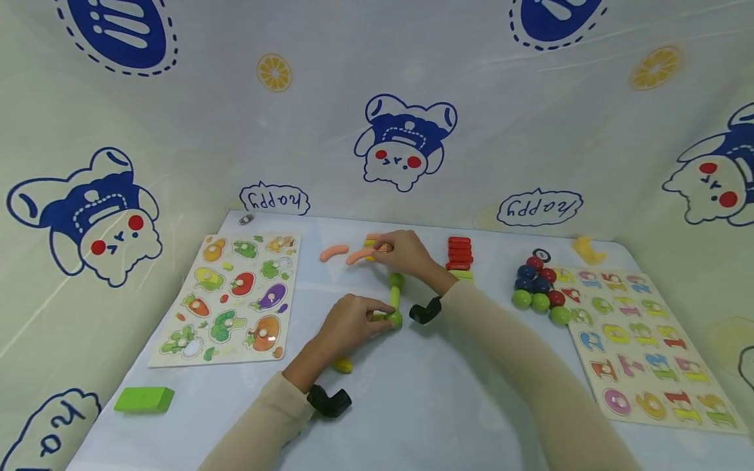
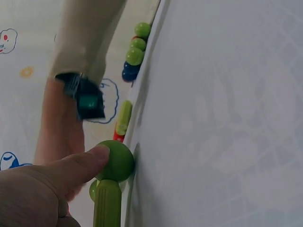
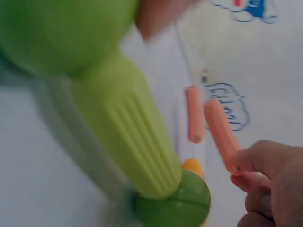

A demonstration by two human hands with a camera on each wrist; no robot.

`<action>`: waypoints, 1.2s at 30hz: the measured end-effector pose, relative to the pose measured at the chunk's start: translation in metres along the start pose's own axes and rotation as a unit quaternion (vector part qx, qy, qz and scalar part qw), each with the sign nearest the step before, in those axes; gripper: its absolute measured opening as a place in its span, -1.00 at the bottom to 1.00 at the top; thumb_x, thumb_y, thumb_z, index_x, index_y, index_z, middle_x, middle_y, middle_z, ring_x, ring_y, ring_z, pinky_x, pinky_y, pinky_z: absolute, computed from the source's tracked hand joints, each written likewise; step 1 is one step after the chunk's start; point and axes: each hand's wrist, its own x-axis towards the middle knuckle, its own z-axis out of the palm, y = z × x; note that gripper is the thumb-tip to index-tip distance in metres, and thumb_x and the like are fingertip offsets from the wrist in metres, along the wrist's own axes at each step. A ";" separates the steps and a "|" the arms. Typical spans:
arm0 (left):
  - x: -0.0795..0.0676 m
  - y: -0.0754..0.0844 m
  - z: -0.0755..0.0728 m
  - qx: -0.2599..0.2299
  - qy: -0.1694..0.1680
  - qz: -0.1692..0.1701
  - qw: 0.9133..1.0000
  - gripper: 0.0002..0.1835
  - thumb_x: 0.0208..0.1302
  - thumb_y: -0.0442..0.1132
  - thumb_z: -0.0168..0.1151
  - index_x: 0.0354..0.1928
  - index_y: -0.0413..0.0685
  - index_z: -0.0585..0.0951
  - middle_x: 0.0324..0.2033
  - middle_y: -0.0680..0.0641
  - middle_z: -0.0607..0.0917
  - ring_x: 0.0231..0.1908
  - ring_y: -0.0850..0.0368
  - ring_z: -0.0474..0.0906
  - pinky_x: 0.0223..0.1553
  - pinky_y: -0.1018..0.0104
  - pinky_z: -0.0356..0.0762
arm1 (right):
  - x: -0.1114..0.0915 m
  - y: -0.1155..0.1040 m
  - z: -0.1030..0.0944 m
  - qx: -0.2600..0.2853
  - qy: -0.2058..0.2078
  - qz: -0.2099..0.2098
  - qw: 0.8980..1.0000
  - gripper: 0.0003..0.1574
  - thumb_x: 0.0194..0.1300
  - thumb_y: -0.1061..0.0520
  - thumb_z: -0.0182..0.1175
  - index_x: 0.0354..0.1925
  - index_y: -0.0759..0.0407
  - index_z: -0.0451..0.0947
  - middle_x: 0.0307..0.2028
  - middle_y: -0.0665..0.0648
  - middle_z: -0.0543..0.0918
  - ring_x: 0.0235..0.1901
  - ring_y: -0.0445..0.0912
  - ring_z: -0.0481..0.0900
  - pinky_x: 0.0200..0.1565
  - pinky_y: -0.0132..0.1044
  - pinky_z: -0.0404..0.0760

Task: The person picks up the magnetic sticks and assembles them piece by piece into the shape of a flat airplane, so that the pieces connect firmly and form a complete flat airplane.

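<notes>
Midway across the table (image 1: 448, 392), the left hand (image 1: 355, 318) is pinching a green ball (image 2: 119, 163) joined to a rod (image 1: 394, 299); farther back, the right hand (image 1: 410, 252) is pinching a pink stick (image 3: 220, 132) by its end, and a second stick (image 3: 194, 116) is lying beside it.

The green balls (image 3: 182, 203) look like smooth plastic with a fine seam, the green rod (image 3: 130, 135) like ridged plastic, and the pink sticks (image 3: 221, 135) like matt plastic. The backdrop (image 1: 330, 150) has a smooth, faint sheen; the sleeves (image 1: 506, 347) are matt cloth.
</notes>
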 end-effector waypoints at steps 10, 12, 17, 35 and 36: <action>-0.003 0.002 0.001 0.001 0.000 -0.035 0.999 -0.73 0.03 0.07 0.39 -0.18 0.31 0.72 -0.81 0.13 0.33 -0.71 0.23 0.24 -0.64 0.38 0.14 | -0.078 0.025 -0.002 0.119 0.195 0.054 0.972 -0.70 0.14 -0.13 0.30 -0.25 0.01 0.69 -0.74 0.04 0.33 -0.70 -0.07 0.28 -0.69 -0.32 0.16; -0.003 0.001 0.002 0.002 0.003 -0.033 0.999 -0.73 0.02 0.07 0.39 -0.19 0.31 0.73 -0.81 0.13 0.34 -0.71 0.23 0.25 -0.65 0.38 0.14 | -0.092 0.027 0.001 0.131 0.216 0.075 0.965 -0.68 0.13 -0.15 0.30 -0.25 0.01 0.69 -0.74 0.05 0.32 -0.70 -0.06 0.29 -0.69 -0.32 0.16; -0.002 0.000 0.003 0.001 0.003 -0.037 0.999 -0.72 0.01 0.08 0.39 -0.18 0.33 0.72 -0.81 0.12 0.35 -0.70 0.21 0.28 -0.64 0.37 0.15 | -0.116 0.037 0.007 0.122 0.268 0.102 0.950 -0.64 0.12 -0.20 0.30 -0.25 0.00 0.69 -0.75 0.06 0.29 -0.68 -0.06 0.29 -0.67 -0.33 0.18; -0.003 0.003 0.001 -0.005 -0.004 -0.041 0.999 -0.71 0.00 0.06 0.41 -0.16 0.33 0.71 -0.80 0.12 0.37 -0.68 0.21 0.30 -0.64 0.38 0.18 | -0.126 0.060 0.019 0.104 0.303 0.096 0.942 -0.73 0.13 -0.08 0.33 -0.25 0.04 0.68 -0.75 0.03 0.28 -0.68 -0.11 0.28 -0.65 -0.33 0.18; -0.003 0.003 0.001 -0.004 -0.002 -0.041 0.999 -0.71 0.00 0.06 0.41 -0.16 0.33 0.72 -0.80 0.12 0.37 -0.68 0.21 0.30 -0.64 0.38 0.18 | -0.125 0.060 0.019 0.100 0.307 0.086 0.943 -0.73 0.13 -0.07 0.33 -0.26 0.06 0.69 -0.75 0.02 0.27 -0.68 -0.12 0.28 -0.64 -0.33 0.18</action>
